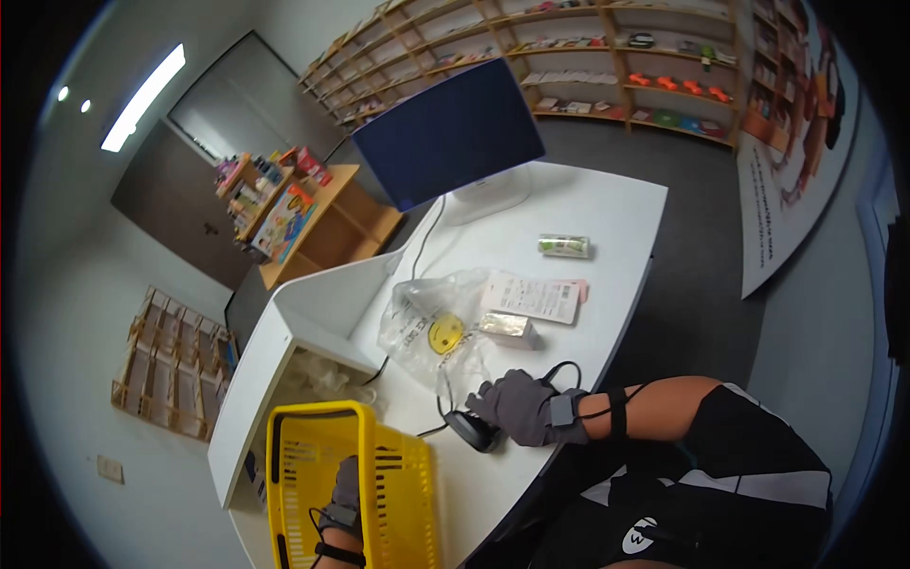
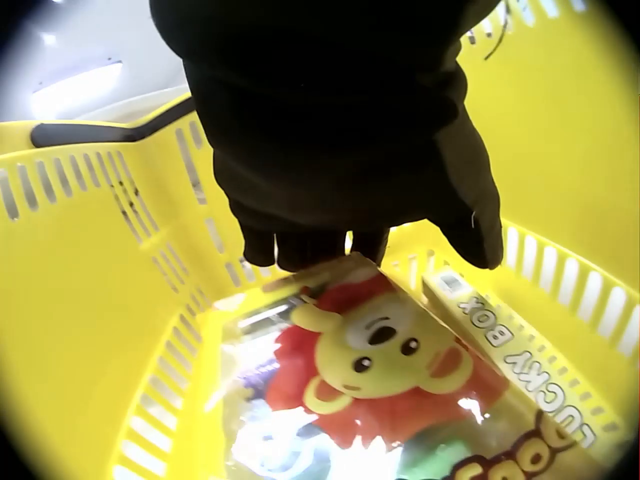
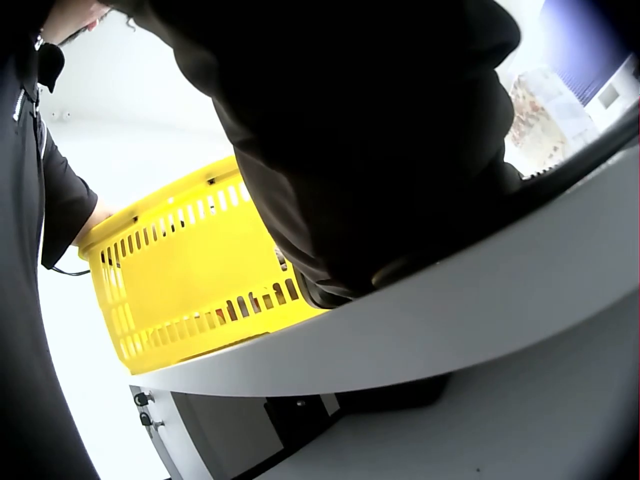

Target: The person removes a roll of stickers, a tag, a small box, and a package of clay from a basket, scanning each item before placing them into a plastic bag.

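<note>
My gloved left hand (image 1: 347,493) reaches down inside a yellow shopping basket (image 1: 403,484). In the left wrist view its fingers point down at the top edge of a clear package with a lion picture (image 2: 375,350), the thumb (image 2: 480,225) apart on the right. A slim "LUCKY BOX" carton (image 2: 515,350) lies beside that package. My gloved right hand (image 1: 526,408) curls around a black barcode scanner (image 1: 472,431) at the desk's near edge. The scanner's handle is hidden under the palm. Just beyond lies a clear plastic bag with a yellow smiley (image 1: 445,332).
On the white desk (image 1: 607,204) are a small box (image 1: 509,329), a flat pink-and-white pack (image 1: 533,296) and a green-and-white cylinder (image 1: 564,246). A monitor (image 1: 455,133) stands at the back. Black cables run over the desktop; a raised counter (image 1: 322,303) borders the left.
</note>
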A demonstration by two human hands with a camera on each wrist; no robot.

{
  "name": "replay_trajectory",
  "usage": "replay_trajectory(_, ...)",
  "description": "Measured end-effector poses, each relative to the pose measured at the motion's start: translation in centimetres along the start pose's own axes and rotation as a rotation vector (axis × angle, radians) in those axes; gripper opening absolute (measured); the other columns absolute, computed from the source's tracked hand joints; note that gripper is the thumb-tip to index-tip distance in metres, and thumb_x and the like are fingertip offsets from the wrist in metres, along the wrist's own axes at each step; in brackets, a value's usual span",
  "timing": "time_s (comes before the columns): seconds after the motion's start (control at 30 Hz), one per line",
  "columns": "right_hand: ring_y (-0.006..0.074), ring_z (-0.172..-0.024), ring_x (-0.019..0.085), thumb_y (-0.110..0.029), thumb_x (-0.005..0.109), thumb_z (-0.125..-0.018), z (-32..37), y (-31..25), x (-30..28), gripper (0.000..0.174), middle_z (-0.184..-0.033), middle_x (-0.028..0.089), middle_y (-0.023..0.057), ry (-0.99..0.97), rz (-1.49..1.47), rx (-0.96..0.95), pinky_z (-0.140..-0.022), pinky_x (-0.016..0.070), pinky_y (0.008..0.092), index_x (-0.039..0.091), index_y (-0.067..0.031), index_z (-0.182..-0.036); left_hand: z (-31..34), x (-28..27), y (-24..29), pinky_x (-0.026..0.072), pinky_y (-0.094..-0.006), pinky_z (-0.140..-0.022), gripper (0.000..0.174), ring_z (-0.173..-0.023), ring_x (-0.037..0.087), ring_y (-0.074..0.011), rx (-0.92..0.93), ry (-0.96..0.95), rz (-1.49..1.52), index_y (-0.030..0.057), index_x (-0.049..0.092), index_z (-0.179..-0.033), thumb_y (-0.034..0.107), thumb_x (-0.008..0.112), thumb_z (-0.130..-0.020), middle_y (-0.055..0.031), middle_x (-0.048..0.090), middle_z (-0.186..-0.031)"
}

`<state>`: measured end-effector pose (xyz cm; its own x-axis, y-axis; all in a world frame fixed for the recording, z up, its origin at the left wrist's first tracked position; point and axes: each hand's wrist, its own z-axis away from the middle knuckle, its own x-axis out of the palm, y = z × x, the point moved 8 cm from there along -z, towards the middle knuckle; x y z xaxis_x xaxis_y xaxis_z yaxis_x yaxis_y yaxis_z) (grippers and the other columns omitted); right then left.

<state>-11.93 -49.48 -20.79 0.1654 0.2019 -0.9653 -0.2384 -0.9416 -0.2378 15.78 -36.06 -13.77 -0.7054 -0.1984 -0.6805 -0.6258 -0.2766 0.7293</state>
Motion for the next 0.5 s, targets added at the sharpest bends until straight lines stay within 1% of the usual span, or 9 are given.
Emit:
replay_trajectory(0.03,0.0342,-0.099,0.078,-0.017,0.063,-0.096,0.0,-0.3,0.5,0.059,-0.126,0.073,0.0194,-0.038,0.019,-0.015,-0.087,0.0556,0.0489,0.058,-0.0058,-0.154,-1.5,1.3,0.2,0.0624,-0.0475,-0.087,0.042,-0.102,0.079,-0.0440,0.024,-0.032,0.004,0.0067,0.084,-0.113,0.030,0.090,-0.079,-0.0227,0.080,-0.113)
replay_trajectory(0.07,0.0342,-0.099,0.078,-0.017,0.063,-0.096,0.0,0.1,0.7,0.059,-0.126,0.073,0.0194,-0.042,0.024,0.020,-0.087,0.0556,0.0489,0.058,-0.0058,-0.154,-2.5,2.3,0.2,0.0624,-0.0476,-0.087,0.042,-0.102,0.079,-0.0440,0.044,-0.059,0.006,0.0067,0.084,-0.114,0.030,0.090,-0.079,-0.0226,0.080,-0.113)
replay_trajectory(0.13,0.0338,-0.098,0.077,-0.018,0.063,-0.096,-0.1,0.1,0.9,0.060,-0.125,0.074,0.0185,-0.019,0.047,0.000,-0.085,0.0551,0.0487,0.057,-0.0055,-0.155,-3.8,3.9,0.1,0.0624,-0.0476,-0.087,0.042,-0.102,0.079,-0.0439,0.070,-0.096,0.007,0.0067,0.084,-0.114,0.029,0.090,-0.078,-0.0226,0.080,-0.113)
replay_trajectory(0.17,0.0336,-0.097,0.077,-0.019,0.063,-0.097,-0.2,-0.2,1.0,0.061,-0.125,0.074,0.0181,-0.011,0.056,-0.018,-0.084,0.0549,0.0487,0.057,-0.0053,-0.155,-4.1,4.6,-0.1,0.0623,-0.0476,-0.087,0.042,-0.102,0.078,-0.0439,0.076,-0.109,0.008,0.0067,0.083,-0.114,0.029,0.090,-0.078,-0.0225,0.080,-0.113)
replay_trajectory(0.33,0.0323,-0.096,0.077,-0.019,0.063,-0.097,-0.4,0.0,1.6,0.063,-0.125,0.075,0.0180,-0.068,0.066,0.016,-0.082,0.0540,0.0481,0.055,-0.0052,-0.158,-5.4,8.5,-0.5,0.0622,-0.0477,-0.087,0.043,-0.102,0.078,-0.0437,0.119,-0.171,0.015,0.0067,0.083,-0.114,0.029,0.090,-0.078,-0.0224,0.080,-0.114)
replay_trajectory(0.43,0.0310,-0.095,0.077,-0.020,0.063,-0.098,-0.2,-0.4,1.3,0.063,-0.126,0.075,0.0182,-0.037,0.098,-0.034,-0.080,0.0533,0.0469,0.055,-0.0053,-0.158,-5.8,10.1,-0.7,0.0622,-0.0477,-0.088,0.043,-0.102,0.078,-0.0436,0.137,-0.196,0.008,0.0067,0.083,-0.114,0.029,0.090,-0.078,-0.0222,0.080,-0.114)
replay_trajectory(0.5,0.0306,-0.095,0.076,-0.020,0.063,-0.098,-0.2,-0.3,1.1,0.062,-0.127,0.075,0.0184,-0.045,0.093,-0.021,-0.080,0.0533,0.0466,0.055,-0.0052,-0.158,-5.9,10.7,-0.8,0.0621,-0.0478,-0.088,0.043,-0.102,0.078,-0.0436,0.146,-0.205,-0.002,0.0067,0.083,-0.115,0.029,0.090,-0.078,-0.0222,0.080,-0.114)
